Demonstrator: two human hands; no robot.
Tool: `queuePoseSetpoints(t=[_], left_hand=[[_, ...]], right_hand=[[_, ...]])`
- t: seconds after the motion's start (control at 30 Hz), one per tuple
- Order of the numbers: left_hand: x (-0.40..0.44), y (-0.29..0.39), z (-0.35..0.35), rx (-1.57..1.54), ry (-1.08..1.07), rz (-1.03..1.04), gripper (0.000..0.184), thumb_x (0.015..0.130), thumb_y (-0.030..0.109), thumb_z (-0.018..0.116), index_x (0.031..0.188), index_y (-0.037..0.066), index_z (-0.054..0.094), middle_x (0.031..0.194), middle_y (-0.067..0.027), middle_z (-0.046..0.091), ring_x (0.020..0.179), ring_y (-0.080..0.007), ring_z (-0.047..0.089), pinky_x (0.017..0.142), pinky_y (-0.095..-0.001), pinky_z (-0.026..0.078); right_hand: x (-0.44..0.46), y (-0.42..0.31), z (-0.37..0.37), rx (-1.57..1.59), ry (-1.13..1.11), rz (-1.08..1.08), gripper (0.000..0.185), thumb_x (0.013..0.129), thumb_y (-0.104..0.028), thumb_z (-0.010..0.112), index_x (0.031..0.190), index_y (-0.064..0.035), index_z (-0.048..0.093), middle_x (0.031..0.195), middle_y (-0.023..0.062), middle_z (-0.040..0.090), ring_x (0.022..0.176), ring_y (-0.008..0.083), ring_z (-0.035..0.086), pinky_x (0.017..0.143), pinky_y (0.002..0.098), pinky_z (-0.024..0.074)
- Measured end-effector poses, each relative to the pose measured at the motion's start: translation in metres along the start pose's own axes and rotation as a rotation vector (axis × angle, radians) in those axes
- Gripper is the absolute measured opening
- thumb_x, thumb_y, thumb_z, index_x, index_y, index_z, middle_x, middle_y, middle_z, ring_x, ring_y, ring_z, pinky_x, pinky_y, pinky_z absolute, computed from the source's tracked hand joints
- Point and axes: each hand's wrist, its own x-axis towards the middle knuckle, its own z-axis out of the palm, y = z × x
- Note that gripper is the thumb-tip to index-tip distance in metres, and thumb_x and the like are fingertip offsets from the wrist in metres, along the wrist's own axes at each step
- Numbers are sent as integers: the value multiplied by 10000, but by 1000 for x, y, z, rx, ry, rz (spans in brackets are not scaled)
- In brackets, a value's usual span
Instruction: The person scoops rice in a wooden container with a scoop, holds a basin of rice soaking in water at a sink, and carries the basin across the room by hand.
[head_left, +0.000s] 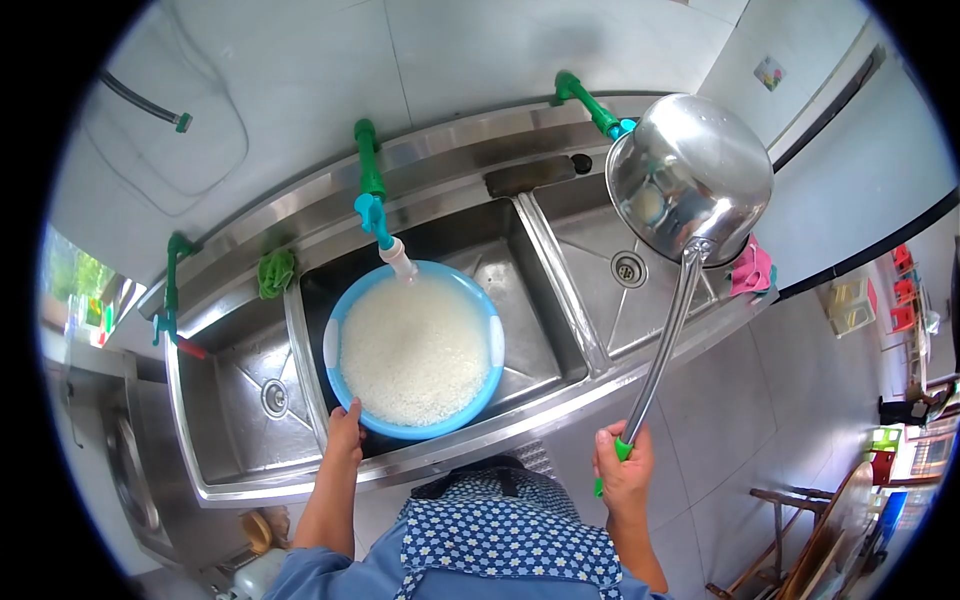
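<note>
My left hand grips the near left rim of a light blue basin, the thumb on the edge. The basin sits in the middle sink bowl and holds white rice in cloudy water. A teal tap with a pale spout points down over the basin's far rim. My right hand is closed around the green-tipped handle of a large stainless steel water ladle. The ladle is raised over the right sink bowl, its shiny outer side toward me; the inside of its cup is hidden.
A three-bowl steel sink runs along the tiled wall. A green cloth lies on the left divider, a pink cloth at the right end. Green pipes feed the other taps. A wooden chair stands at lower right.
</note>
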Motion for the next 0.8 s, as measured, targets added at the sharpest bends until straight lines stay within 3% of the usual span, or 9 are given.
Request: queuePoseSetpoints(t=[0.53, 0.63, 0.7, 0.73, 0.8], left_hand=[[7, -3, -2, -22, -5, -6, 240, 938, 279, 573, 824, 77, 512, 601, -2, 476, 432, -110, 406, 375, -255, 287], [4, -1, -1, -21, 21, -5, 240, 938, 276, 573, 822, 74, 514, 613, -10, 482, 449, -118, 418, 387, -259, 297], [6, -3, -2, -20, 17, -7, 240, 937, 273, 575, 823, 71, 516, 619, -13, 485, 454, -121, 419, 393, -261, 302], [7, -3, -2, -18, 19, -7, 240, 936, 271, 577, 824, 68, 517, 624, -17, 488, 459, -124, 421, 399, -264, 306], [4, -2, -1, -29, 22, -10, 239, 935, 269, 579, 825, 66, 517, 625, -17, 488, 456, -124, 417, 400, -265, 306]], right_hand=[[3, 7, -3, -40, 127, -12, 168, 888, -121, 650, 940, -71, 498, 655, -18, 516, 496, 42, 460, 445, 197, 366], [7, 19, -10, -54, 237, -64, 192, 892, -133, 651, 961, -65, 486, 652, -18, 507, 496, 45, 452, 444, 201, 364], [16, 32, -17, -23, 415, -302, 216, 898, -158, 651, 963, -68, 465, 637, -16, 487, 491, 48, 440, 443, 202, 358], [18, 32, -24, -26, 416, -302, 216, 898, -158, 651, 963, -68, 465, 637, -16, 487, 491, 48, 440, 443, 202, 358], [26, 29, -42, -66, 687, -192, 199, 925, -180, 618, 922, -80, 446, 635, -9, 448, 480, 59, 408, 424, 212, 332]])
